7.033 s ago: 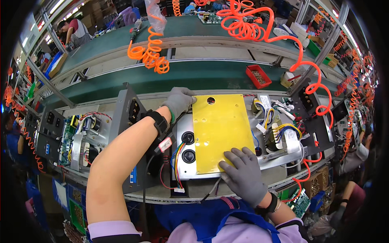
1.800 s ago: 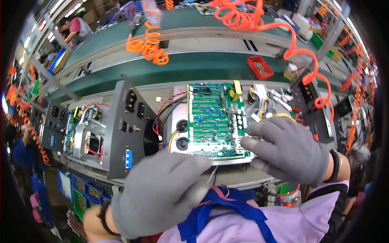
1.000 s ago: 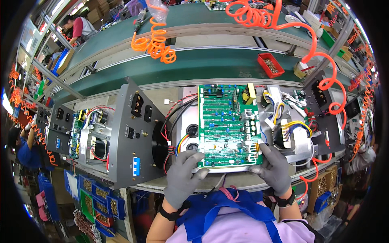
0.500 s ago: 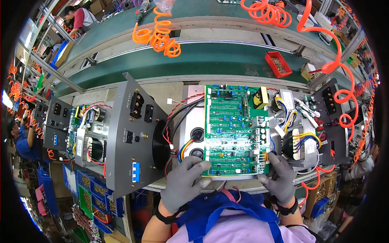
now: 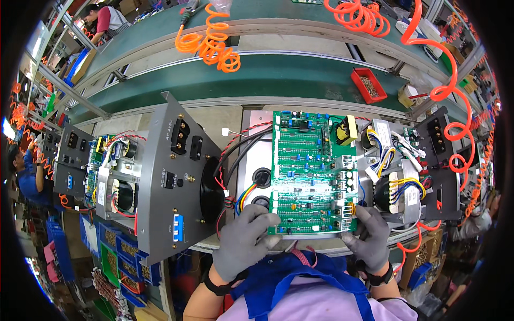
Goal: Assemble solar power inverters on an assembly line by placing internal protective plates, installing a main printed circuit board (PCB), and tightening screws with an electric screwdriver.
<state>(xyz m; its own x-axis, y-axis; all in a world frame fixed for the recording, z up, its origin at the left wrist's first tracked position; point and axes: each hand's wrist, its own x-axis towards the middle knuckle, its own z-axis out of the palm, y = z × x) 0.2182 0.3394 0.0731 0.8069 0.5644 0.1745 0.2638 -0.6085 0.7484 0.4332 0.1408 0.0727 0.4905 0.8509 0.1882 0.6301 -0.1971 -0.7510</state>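
1. A green circuit board (image 5: 308,182), crowded with small parts, lay face up at the centre, over a silver metal base (image 5: 249,160) on the counter (image 5: 227,116).
2. Taking the board as the clock face, the gloved left hand (image 5: 241,243) was between 7 and 8 o'clock, half curled, its fingertips over the near left corner and its thumb by the front edge. The gap was narrow; I could not tell whether it gripped.
3. The gloved right hand (image 5: 370,238) was between 4 and 5 o'clock, also narrow, with fingers along the right edge and thumb at the front. Its firmness could not be told either.
4. Multicoloured wires (image 5: 246,196) stood at 8 to 9 o'clock, close to the left edge, and black cables (image 5: 235,158) arched at 10. A dark upright panel (image 5: 171,203) rose at 9, and a transformer (image 5: 390,193) with bundled leads sat at 3.
5. Uneven pressure from the two hands could, I judged, have skewed or flexed the board, since both were at its near end and neither was at 12 o'clock.
6. Sideways drift could have pinched the multicoloured wires under the left edge; thick gloves might have snagged the small parts.
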